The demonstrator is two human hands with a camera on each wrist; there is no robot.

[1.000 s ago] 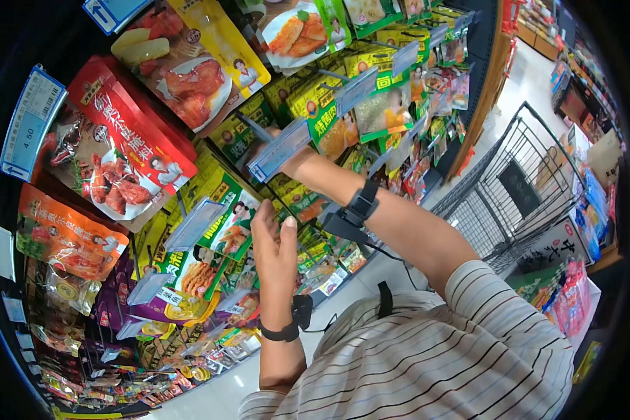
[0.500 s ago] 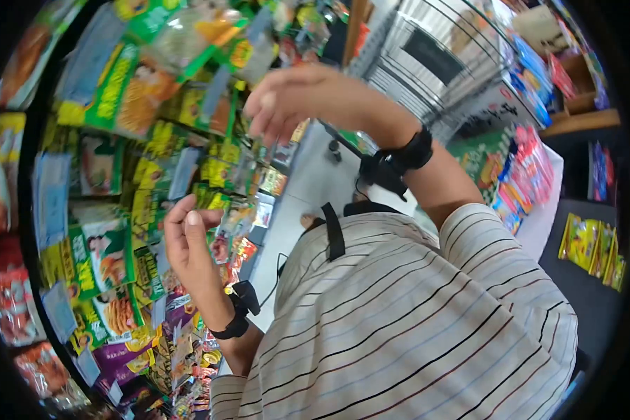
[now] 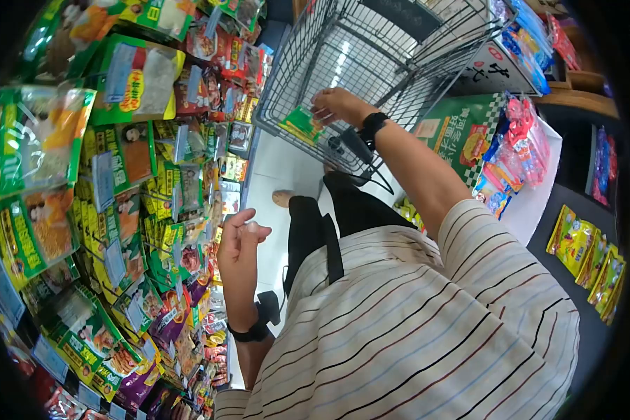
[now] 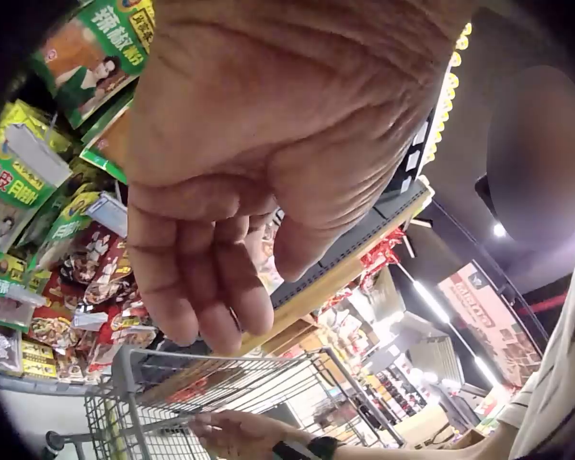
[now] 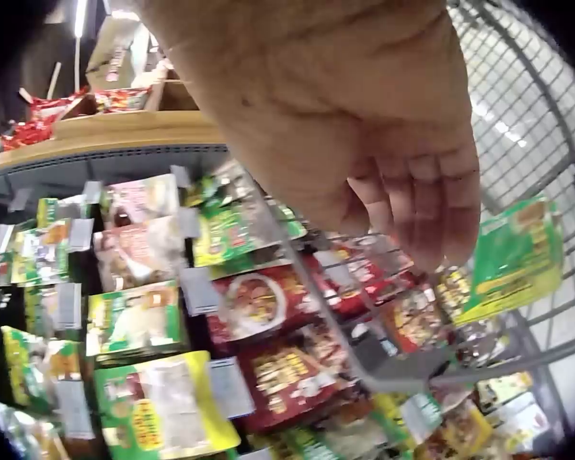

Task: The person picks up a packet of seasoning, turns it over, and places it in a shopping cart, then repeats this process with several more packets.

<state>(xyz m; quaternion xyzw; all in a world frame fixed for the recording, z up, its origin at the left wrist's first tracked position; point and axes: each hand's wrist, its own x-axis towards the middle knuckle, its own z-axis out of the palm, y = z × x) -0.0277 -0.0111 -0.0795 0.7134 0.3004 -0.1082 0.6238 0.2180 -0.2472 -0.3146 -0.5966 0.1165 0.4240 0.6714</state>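
My right hand (image 3: 343,106) is over the wire shopping cart (image 3: 287,140), fingers loosely bent. A green and yellow seasoning packet (image 3: 302,126) lies just past its fingertips, inside the cart's outline. In the right wrist view the packet (image 5: 517,259) appears tilted beside the outer side of the fingers, with nothing showing between thumb and fingers. My left hand (image 3: 239,259) hangs in front of the shelf, holding nothing. Its fingers (image 4: 196,278) curl loosely in the left wrist view.
Shelves of hanging seasoning packets (image 3: 45,140) with price tags line the left side. A green box (image 3: 458,129) and pink snack bags (image 3: 521,140) stand right of the cart. Yellow packets (image 3: 574,238) hang at the far right.
My right hand has moved from the shelf across to the cart, where the green packet now shows beside it. My left hand has drawn back from the packets, and the view has turned toward the cart.
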